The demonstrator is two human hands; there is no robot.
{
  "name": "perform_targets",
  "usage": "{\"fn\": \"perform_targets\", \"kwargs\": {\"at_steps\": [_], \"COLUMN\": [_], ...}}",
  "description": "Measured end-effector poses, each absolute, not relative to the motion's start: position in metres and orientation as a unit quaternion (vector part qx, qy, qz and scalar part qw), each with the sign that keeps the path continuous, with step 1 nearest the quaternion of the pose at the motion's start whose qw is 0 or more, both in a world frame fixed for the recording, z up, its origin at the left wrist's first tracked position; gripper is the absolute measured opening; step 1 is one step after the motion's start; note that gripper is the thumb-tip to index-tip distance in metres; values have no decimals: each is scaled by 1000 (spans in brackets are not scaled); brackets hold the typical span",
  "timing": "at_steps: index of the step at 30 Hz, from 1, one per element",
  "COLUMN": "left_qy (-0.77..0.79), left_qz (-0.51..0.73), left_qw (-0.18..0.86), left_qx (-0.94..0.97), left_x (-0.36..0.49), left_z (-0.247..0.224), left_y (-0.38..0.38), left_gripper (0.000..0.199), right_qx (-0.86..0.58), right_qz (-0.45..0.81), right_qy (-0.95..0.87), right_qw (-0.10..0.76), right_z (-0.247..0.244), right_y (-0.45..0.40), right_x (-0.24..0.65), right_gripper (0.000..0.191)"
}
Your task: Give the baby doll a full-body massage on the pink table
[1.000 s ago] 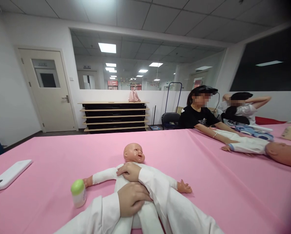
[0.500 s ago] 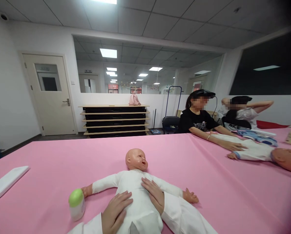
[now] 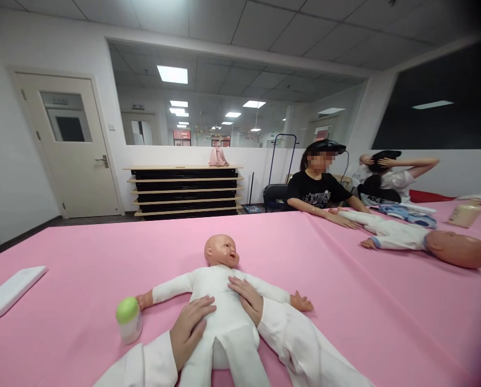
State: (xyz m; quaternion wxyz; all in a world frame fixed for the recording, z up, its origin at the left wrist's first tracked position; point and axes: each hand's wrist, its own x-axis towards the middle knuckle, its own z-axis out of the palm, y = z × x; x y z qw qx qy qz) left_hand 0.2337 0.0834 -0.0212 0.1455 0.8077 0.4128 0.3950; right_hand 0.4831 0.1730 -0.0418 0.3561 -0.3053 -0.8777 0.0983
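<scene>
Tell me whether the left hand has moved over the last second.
Yes: judged against the green-capped bottle, the left hand has moved leftward, nearer to it, from across the belly of the baby doll to its side.

Baby doll (image 3: 224, 312) face-up on pink-covered desk (image 3: 345, 312), head at far end. Left hand (image 3: 192, 325) laid flat on one side of its torso, right hand (image 3: 246, 297) on the other. Green-capped bottle (image 3: 129, 321) beside doll; white phone-like device (image 3: 12, 293) far left. Co-worker (image 3: 315, 191), second doll (image 3: 404, 236) at right.
</scene>
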Motion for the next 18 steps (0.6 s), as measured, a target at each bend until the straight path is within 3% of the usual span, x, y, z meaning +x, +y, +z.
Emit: {"fn": "perform_targets", "kwargs": {"at_steps": [9,18], "left_qy": [404,414], "left_qz": [409,425], "left_qw": [163,140], "left_qx": [802,793], "left_x": [235,230], "left_z": [-19,-21], "left_y": [82,73], "left_gripper": [37,38], "right_qx": [-335,-323], "right_qz": [93,103], "right_qy": [-894,-853], "right_qw": [283,397], "right_z": [-36,-31], "right_y": [177,157], "right_x": [479,472], "right_gripper": [49,42]}}
